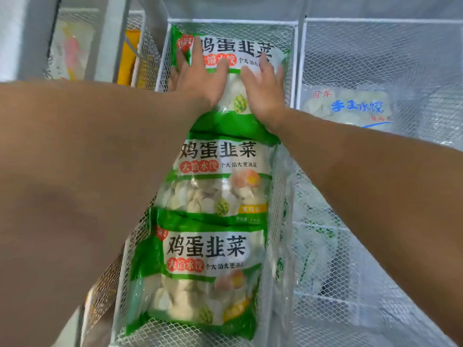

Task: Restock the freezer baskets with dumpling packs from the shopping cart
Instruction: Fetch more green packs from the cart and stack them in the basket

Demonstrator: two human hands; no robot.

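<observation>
Three green-and-white dumpling packs lie in a row inside a white wire freezer basket [295, 61]. The far pack [235, 48] sits at the basket's back end. My left hand [200, 76] lies flat on its left half, fingers straight and spread. My right hand [265, 88] presses its right half, fingers straight too. The middle pack [220, 176] overlaps the far one, and the near pack [205, 274] overlaps the middle one. Both forearms reach over the nearer packs.
To the right stands another wire basket [375, 21] holding a clear pack with blue lettering [350, 106]. More pale packs [313, 246] lie lower right. On the left, a basket [140, 46] holds an orange pack [127, 58], beyond a grey frame post [37, 33].
</observation>
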